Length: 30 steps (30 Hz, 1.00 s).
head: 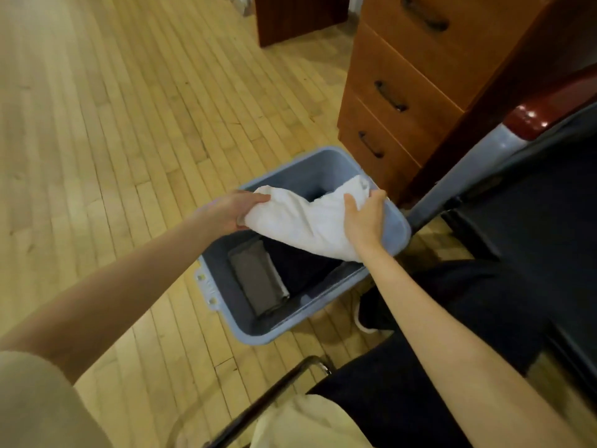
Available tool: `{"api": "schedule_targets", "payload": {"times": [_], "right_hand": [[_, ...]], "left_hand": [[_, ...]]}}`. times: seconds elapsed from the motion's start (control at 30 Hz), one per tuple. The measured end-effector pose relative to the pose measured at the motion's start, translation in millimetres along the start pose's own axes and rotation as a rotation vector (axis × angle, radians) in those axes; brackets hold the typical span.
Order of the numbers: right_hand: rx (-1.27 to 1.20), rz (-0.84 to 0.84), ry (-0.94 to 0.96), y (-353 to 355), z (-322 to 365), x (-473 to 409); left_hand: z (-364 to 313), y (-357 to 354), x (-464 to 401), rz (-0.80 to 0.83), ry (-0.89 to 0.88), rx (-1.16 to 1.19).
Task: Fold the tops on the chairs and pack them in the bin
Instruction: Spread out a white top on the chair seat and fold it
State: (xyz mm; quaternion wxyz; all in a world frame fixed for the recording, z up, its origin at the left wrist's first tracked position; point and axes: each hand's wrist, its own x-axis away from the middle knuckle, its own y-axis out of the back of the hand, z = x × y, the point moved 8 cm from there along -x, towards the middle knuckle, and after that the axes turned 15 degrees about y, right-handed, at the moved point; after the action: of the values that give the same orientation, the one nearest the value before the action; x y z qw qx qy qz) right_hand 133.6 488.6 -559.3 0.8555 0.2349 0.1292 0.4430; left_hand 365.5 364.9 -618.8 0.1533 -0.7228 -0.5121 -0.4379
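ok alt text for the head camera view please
Both hands, left hand and right hand, hold a folded white top over a blue-grey bin on a wooden floor. A folded grey top lies inside.

White top (307, 221), blue-grey bin (395, 227), grey and seemingly black tops (258, 279) inside.

A furnished room in a home or an office; which of the two cannot be told.

Pale wooden strip flooring (135, 130) fills the left and centre of the frame. At upper right stands a brown wooden drawer unit (416, 76) with dark handles. A darker wooden cabinet (297, 14) sits at top centre, and a chair (504, 150) with a grey metal frame occupies the right edge.
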Motion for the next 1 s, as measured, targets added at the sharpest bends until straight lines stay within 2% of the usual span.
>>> {"api": "schedule_targets", "payload": {"times": [0.07, 0.17, 0.27, 0.37, 0.57, 0.77, 0.9, 0.97, 1.0], "right_hand": [[0.023, 0.039, -0.11, -29.7, -25.1, 14.3], [-0.114, 0.102, -0.288, -82.1, -69.4, 40.8], [-0.252, 0.18, -0.515, -135.8, -112.2, 75.3], [-0.366, 0.261, -0.664, -184.3, -146.4, 107.3], [-0.494, 0.302, -0.795, -234.9, -184.6, 132.6], [-0.43, 0.301, -0.837, -257.1, -199.5, 131.2], [-0.516, 0.438, -1.029, -275.1, -196.7, 140.2], [-0.4, 0.557, -1.018, -274.1, -193.6, 138.8], [-0.307, 0.619, -0.95, -270.4, -191.2, 133.0]], "left_hand": [[15.9, 9.9, -20.4, -0.045, 0.024, -0.016], [28.0, 23.6, -52.8, -0.159, -0.047, -0.246], [41.6, 26.7, -87.4, -0.148, -0.096, -0.448], [60.2, 24.3, -124.4, -0.135, -0.118, -0.65], [109.4, 25.6, -188.4, -0.15, -0.033, -0.732], [137.7, 28.5, -228.0, -0.222, 0.05, -0.671], [146.8, 20.9, -238.6, -0.24, 0.088, -0.716], [146.7, 10.2, -237.8, -0.198, 0.08, -0.823], [145.2, 5.0, -235.9, -0.18, 0.071, -0.871]]}}
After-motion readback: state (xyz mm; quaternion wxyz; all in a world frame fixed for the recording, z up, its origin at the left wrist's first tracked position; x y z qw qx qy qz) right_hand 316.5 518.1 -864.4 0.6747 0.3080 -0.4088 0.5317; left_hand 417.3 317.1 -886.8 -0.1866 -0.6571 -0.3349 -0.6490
